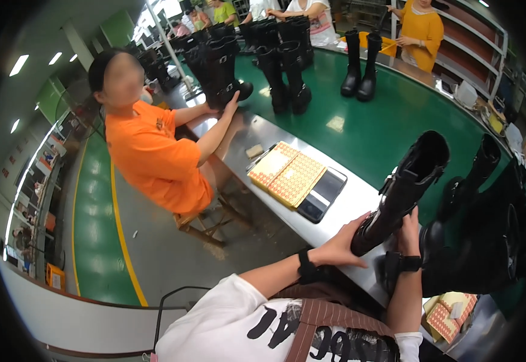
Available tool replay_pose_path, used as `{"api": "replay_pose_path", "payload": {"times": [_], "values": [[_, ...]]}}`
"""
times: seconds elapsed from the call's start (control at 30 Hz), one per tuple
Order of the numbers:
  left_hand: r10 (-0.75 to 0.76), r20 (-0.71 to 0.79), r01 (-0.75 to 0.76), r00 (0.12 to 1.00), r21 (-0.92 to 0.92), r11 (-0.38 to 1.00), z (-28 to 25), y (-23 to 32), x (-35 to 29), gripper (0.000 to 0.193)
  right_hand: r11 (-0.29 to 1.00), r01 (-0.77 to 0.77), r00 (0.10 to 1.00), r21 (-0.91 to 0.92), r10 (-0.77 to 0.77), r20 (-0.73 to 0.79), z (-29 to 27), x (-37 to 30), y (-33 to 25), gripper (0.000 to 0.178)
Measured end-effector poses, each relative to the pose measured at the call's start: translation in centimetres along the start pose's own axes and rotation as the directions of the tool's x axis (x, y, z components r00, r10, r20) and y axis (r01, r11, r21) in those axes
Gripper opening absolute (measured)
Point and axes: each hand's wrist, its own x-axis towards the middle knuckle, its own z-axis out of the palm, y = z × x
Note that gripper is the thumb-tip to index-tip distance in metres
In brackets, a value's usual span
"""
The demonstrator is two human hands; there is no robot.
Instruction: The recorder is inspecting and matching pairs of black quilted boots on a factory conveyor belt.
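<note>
A tall black boot is held over the metal edge of the table, tilted, its open top pointing up and away from me. My left hand grips its foot end from the left, the fingers partly hidden beneath it. On the other side my right hand holds the boot with its thumb up along the shaft. Both wrists wear black bands. Just right of my hands, more black boots lie and stand close together, dark and hard to separate.
Left of my hands, a stack of yellow-and-red patterned sheets lies beside a black phone-like slab. Similar sheets lie at lower right. A co-worker in orange handles a boot. More boots stand on the green belt.
</note>
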Motion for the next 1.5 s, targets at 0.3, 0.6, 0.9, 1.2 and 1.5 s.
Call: {"api": "replay_pose_path", "payload": {"times": [0.3,0.6,0.9,1.2,1.5], "values": [[-0.285,0.027,0.279,0.958,-0.314,0.907,-0.8,2.9,-0.7,0.1,0.99,0.035,0.999,0.14,-0.028,-0.046,1.6,-0.1,-1.2,0.05],[-0.159,-0.282,0.101,0.946,-0.21,0.972,-1.5,6.2,2.5,0.084,0.995,-0.091,0.994,0.048,0.094,-0.063,1.5,-1.7,-2.1,0.055],[-0.175,-0.176,0.142,0.969,-0.187,0.972,-2.1,6.5,2.7,0.098,0.994,-0.068,0.997,0.087,0.071,-0.03,1.9,-1.5,-2.5,0.058],[-0.265,-0.259,0.203,0.929,-0.243,0.949,-0.8,3.7,2.8,0.059,0.875,0.15,0.974,-0.46,-0.212,-0.086,3.8,-3.1,-4.0,0.062],[-0.205,-0.262,0.183,0.943,-0.106,0.977,-0.4,0.6,2.8,0.062,0.544,0.078,0.976,-0.835,-0.214,-0.048,1.2,-21.6,-11.1,0.016]]}}
